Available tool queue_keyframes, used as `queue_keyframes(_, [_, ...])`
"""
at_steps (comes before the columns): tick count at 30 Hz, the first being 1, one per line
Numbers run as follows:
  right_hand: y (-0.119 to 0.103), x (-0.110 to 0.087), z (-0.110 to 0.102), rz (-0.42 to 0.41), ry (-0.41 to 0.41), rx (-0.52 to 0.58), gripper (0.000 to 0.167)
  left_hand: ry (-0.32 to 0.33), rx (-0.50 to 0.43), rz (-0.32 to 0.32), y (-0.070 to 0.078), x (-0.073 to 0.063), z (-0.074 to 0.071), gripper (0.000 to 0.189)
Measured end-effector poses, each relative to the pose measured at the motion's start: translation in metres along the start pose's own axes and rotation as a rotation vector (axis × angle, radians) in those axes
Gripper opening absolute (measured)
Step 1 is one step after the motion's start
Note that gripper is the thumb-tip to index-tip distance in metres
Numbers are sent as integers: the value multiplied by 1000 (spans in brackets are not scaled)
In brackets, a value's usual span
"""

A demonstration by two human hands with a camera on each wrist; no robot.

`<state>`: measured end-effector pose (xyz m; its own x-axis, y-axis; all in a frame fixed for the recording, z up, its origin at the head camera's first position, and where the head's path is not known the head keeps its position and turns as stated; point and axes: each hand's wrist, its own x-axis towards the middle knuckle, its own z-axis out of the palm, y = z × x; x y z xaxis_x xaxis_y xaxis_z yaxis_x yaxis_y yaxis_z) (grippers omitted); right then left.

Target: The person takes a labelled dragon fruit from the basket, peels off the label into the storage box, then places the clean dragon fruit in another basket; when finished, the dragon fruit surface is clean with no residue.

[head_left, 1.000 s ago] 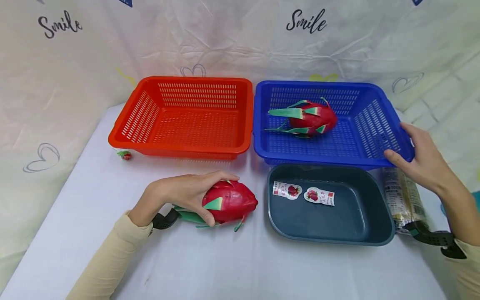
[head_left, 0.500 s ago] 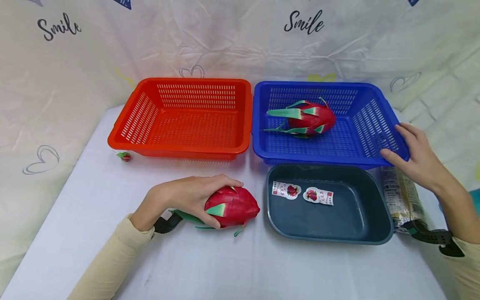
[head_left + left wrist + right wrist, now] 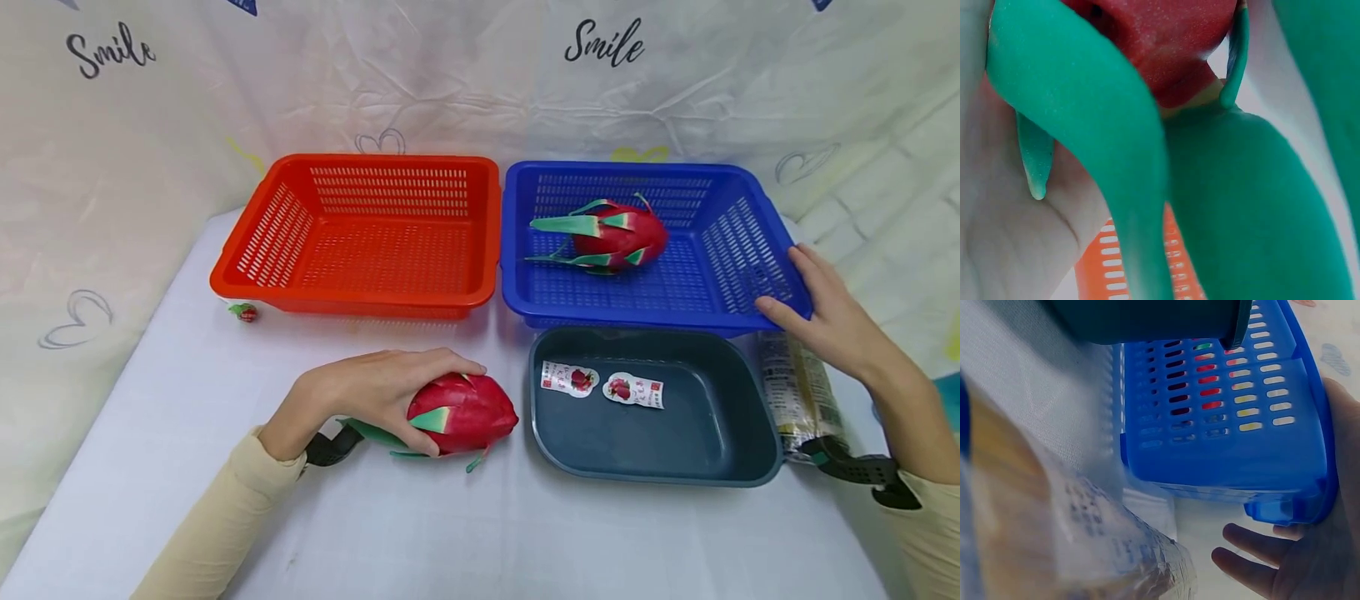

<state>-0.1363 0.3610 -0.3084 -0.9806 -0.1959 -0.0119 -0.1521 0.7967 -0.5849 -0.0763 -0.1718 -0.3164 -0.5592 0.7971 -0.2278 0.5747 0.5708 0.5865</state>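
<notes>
My left hand grips a red dragon fruit with green scales, low over the white table, left of the dark tray. The left wrist view shows its red skin and long green leaves close up beside the palm. My right hand holds the right front corner of the blue basket, thumb over the rim. Some of its fingers stretch out past the basket's end in the right wrist view. A second dragon fruit lies inside the blue basket.
A red basket stands left of the blue one, a small strawberry-like item by its front left corner. The dark tray in front of the blue basket holds two fruit-picture labels. A printed plastic packet lies right of it.
My left hand and the dragon fruit have shifted slightly right and toward me, then stayed still. The right hand keeps its place on the blue basket. The head view has drifted a little.
</notes>
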Motion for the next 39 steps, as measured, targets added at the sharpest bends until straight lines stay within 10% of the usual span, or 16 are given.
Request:
queue_keyframes(13, [0,1,1,12,5,21,84,92,50,6,2,-14,-17,91])
queue_keyframes(30, [2,-4,0,18,3,30,83,306,165,211,28,-16,-24,89])
queue_keyframes(39, [1,-2,2,14,7,34,84,390,72,247,36,-19,-28,93])
